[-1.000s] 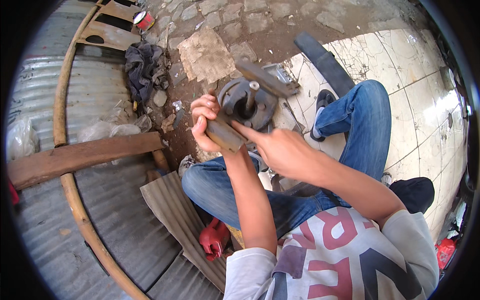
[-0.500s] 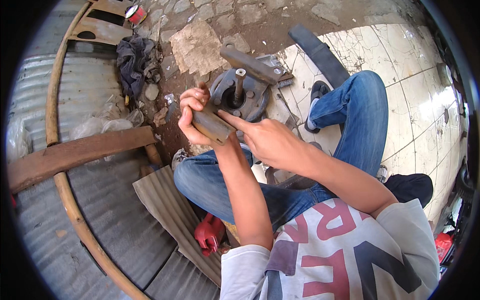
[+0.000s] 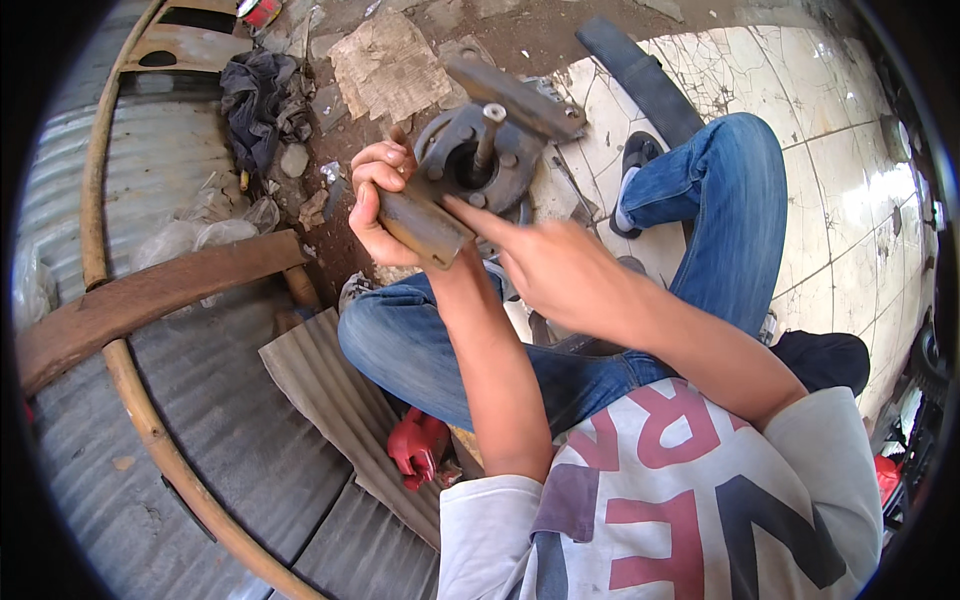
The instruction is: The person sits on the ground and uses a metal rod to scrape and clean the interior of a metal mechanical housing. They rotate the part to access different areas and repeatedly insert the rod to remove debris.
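Note:
My left hand (image 3: 375, 200) is wrapped round a dull brown, curved metal piece (image 3: 425, 228), held up above my crossed legs. The index finger of my right hand (image 3: 560, 265) is stretched out and its tip touches or nearly touches the upper edge of this piece. My other right fingers are bent and partly hidden, with nothing seen in them. Just beyond both hands sits a dark round metal part (image 3: 515, 180) with bolts around a central hole. A thick bolt or rod (image 3: 486, 140) stands tilted in that hole. Behind it lies a long metal bar (image 3: 515, 95).
A black flat strip (image 3: 640, 80) lies on cracked white tiles (image 3: 800, 180) at the right. On the left are corrugated metal sheets (image 3: 220, 400), a wooden plank (image 3: 160, 295), a bamboo pole (image 3: 150, 420) and a dark cloth (image 3: 260, 105). A red object (image 3: 415, 445) lies beside my left leg.
The view has shifted slightly, so the surroundings sit a little higher in it. My left hand still grips the metal piece, and my right index finger remains at its edge.

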The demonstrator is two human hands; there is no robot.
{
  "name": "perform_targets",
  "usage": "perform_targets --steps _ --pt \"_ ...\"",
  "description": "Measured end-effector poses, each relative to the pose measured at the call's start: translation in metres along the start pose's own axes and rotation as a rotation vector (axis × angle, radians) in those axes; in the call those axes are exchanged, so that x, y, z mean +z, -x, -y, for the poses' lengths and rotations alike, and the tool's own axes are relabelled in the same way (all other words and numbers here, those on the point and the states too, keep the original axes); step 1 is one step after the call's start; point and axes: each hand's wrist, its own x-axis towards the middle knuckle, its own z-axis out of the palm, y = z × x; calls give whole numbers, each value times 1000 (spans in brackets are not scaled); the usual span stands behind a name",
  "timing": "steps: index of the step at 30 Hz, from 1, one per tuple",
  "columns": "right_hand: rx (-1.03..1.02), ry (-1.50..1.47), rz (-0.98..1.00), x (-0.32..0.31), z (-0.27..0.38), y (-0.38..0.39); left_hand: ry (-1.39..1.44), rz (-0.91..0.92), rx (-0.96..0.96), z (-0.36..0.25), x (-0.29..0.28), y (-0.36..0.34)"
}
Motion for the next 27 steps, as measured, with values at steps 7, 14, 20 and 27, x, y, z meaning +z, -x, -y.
perform_targets --steps 7,14,20,27 --pt "70 83 172 -19 -4 36 -24 72 22 -3 -14 -10" --pt "317 -371 35 -26 -67 68 73 34 -19 -17 -27 -17" --pt "302 -452 -16 -12 -57 38 107 24 -11 -33 -45 -14" --pt "232 -442 -6 13 -54 14 201 114 -4 -45 -69 -18"
